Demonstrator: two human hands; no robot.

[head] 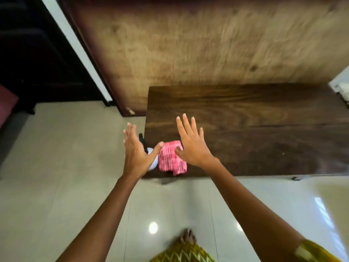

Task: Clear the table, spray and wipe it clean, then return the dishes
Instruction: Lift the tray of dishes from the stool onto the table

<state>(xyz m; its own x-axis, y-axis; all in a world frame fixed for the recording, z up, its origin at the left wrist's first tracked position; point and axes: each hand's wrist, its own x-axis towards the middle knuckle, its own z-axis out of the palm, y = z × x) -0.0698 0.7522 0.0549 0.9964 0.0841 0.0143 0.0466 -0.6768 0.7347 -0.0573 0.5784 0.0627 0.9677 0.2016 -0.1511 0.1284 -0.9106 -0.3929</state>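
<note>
A dark wooden table (255,129) stands against a wooden wall. On its near left corner lies a folded pink checked cloth (171,159). Just left of the cloth stands a white spray bottle (154,162) with a black nozzle, mostly hidden behind my left hand (137,154). That hand hovers open over the bottle, fingers spread, thumb reaching toward the cloth. My right hand (191,146) is open too, palm down, its thumb touching the cloth's right edge. No dishes are in view.
A pale glossy tiled floor (66,167) lies to the left and in front of the table. A dark doorway (34,53) opens at the far left. My bare foot (187,236) and a yellow patterned garment show at the bottom.
</note>
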